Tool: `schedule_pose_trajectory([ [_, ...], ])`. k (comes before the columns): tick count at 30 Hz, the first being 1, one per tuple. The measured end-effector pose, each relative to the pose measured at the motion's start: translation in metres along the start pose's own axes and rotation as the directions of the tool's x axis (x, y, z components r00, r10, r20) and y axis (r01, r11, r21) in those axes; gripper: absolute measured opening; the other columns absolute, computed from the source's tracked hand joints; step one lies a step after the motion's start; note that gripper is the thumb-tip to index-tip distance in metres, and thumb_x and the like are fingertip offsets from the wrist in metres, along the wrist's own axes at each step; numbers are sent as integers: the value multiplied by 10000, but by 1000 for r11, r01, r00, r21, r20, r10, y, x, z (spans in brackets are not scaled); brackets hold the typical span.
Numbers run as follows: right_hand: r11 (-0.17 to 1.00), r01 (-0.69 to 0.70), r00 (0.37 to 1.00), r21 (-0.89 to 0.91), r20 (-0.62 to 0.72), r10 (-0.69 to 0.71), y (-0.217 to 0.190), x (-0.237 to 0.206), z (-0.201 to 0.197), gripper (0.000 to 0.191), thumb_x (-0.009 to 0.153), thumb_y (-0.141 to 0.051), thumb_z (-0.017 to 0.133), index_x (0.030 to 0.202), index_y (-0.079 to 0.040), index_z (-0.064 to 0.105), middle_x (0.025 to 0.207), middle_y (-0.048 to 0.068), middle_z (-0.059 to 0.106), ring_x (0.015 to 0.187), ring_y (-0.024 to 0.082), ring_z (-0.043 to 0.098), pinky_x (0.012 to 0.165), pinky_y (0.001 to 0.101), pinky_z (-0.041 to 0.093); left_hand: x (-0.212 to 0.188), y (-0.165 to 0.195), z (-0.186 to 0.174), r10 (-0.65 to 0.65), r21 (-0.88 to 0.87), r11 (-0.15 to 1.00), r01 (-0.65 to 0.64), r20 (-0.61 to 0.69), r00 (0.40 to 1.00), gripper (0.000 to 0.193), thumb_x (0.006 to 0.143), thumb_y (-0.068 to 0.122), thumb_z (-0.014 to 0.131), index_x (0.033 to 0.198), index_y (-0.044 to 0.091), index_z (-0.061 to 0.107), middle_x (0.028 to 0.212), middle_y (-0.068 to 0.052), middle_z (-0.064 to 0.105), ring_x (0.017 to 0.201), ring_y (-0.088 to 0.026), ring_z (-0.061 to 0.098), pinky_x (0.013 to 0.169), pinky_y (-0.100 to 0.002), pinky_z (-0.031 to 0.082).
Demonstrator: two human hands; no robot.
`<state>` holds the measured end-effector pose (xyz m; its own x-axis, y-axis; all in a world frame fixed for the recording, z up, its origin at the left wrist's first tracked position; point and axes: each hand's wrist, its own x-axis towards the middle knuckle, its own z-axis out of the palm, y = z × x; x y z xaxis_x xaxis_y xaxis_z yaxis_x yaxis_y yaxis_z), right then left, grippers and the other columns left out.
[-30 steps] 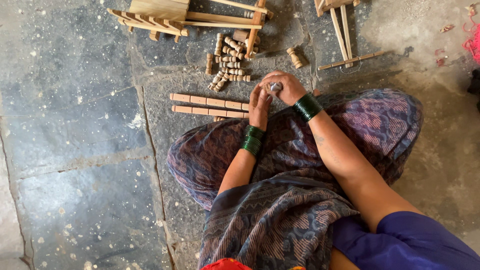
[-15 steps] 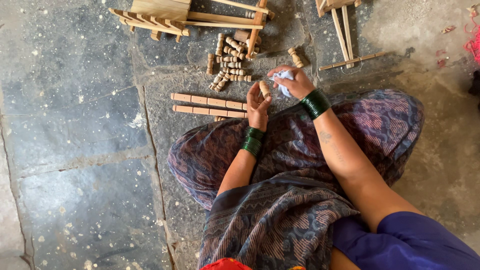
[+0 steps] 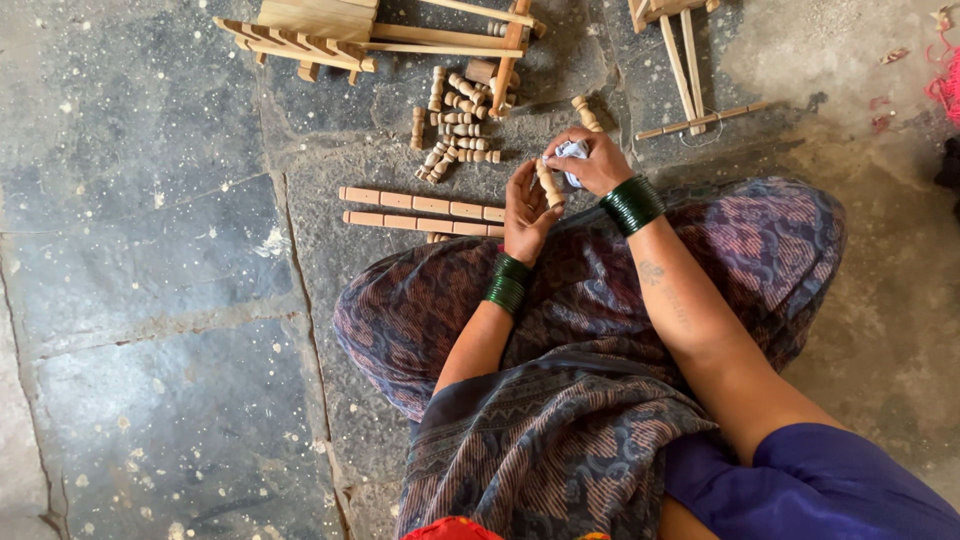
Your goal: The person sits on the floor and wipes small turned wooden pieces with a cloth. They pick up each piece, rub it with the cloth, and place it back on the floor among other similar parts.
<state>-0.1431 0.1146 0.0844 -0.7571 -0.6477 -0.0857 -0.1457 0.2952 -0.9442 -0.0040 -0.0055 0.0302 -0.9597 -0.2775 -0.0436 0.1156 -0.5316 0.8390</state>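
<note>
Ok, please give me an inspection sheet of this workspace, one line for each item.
Surface: dark stone floor, cracked and speckled.
Job's things: small turned wooden peg held upright in left hand; white cloth bunched in right hand, against the peg's top.
Clutter: pile of turned pegs; two notched wooden strips; wooden frame; thin sticks.
Grip: both hands closed on their things.
Cables: nothing seen.
Surroundings: patterned cloth over the person's folded legs; pink threads at the right edge.
</note>
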Motion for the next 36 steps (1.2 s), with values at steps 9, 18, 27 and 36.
schedule_pose_trajectory([
  [9, 997, -46, 955, -60, 290, 62, 4, 0, -11, 172, 875, -271, 796, 1013, -173, 768, 965, -3, 757, 858, 143, 659, 800, 326, 537, -1, 3, 2, 33, 93, 995, -29, -46, 998, 913, 794, -217, 639, 1554, 119, 260, 1648, -159, 291, 1497, -304, 374, 1171, -447, 472],
  [18, 991, -127, 988, -45, 77, 131, 6, 1, -12, 120, 883, -239, 792, 982, -178, 762, 965, 7, 748, 816, 122, 662, 729, 313, 565, -12, 13, 19, 50, 322, 943, -79, 98, 994, 934, 788, -168, 721, 1556, 100, 262, 1606, -186, 361, 1511, -315, 378, 1289, -488, 297],
  [27, 974, -224, 970, -27, 88, 225, -5, 1, -19, 139, 897, -255, 779, 1021, -199, 753, 1006, 39, 752, 791, 133, 667, 690, 337, 574, 0, 5, 3, 61, 305, 951, -51, -25, 998, 926, 805, -183, 708, 1561, 82, 244, 1622, -189, 325, 1511, -324, 354, 1262, -464, 320],
  [36, 992, -67, 921, -103, 375, 102, -9, -3, -19, 208, 837, -292, 807, 1008, -175, 787, 1012, 5, 785, 943, 153, 712, 914, 341, 528, -5, 8, 6, 33, 380, 925, -9, -57, 998, 978, 778, -158, 717, 1584, 90, 220, 1610, -194, 334, 1496, -332, 360, 1235, -469, 350],
])
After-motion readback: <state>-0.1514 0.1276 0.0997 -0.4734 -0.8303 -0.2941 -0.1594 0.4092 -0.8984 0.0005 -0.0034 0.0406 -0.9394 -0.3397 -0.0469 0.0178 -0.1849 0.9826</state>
